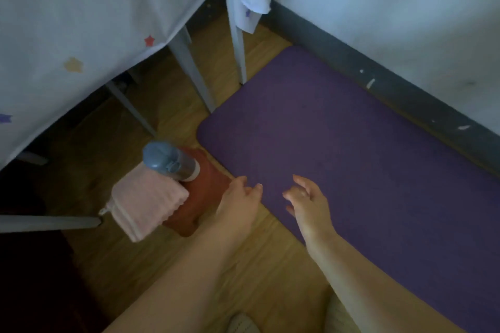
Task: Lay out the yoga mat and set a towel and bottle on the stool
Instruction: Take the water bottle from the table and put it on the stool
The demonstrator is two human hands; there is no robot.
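At the far left a table with a white star-printed cloth (81,21) stands on grey legs over the wooden floor (167,265). Lower, the pink towel (147,204) lies folded on the red stool (205,194), with one end hanging over the stool's left edge. The bottle (169,161), with its blue-grey cap, stands on the stool just behind the towel and seems to touch it. So both things are already in their place, as far as I can judge.

Next comes the left hand (239,199). Its fingers are relaxed and nearly straight, holding nothing, and they hover at the near-left edge of the mat, just beside the stool. The right hand (307,201) is over the mat, fingers spread and loosely bent, also holding nothing. I cannot tell if either hand really touches the mat.

The purple mat (365,157) lies unrolled and flat on the floor, running along the dark skirting of the wall (405,8) at the right. Its far corner is close to a table leg.

The step in hand looks like a last smoothing or straightening of the mat. To do it well, press with flat palms and push outward from the middle, so no wave stays. Keep the left arm away from the stool, because the tall bottle could fall with a small knock, and the hanging towel could slide off.
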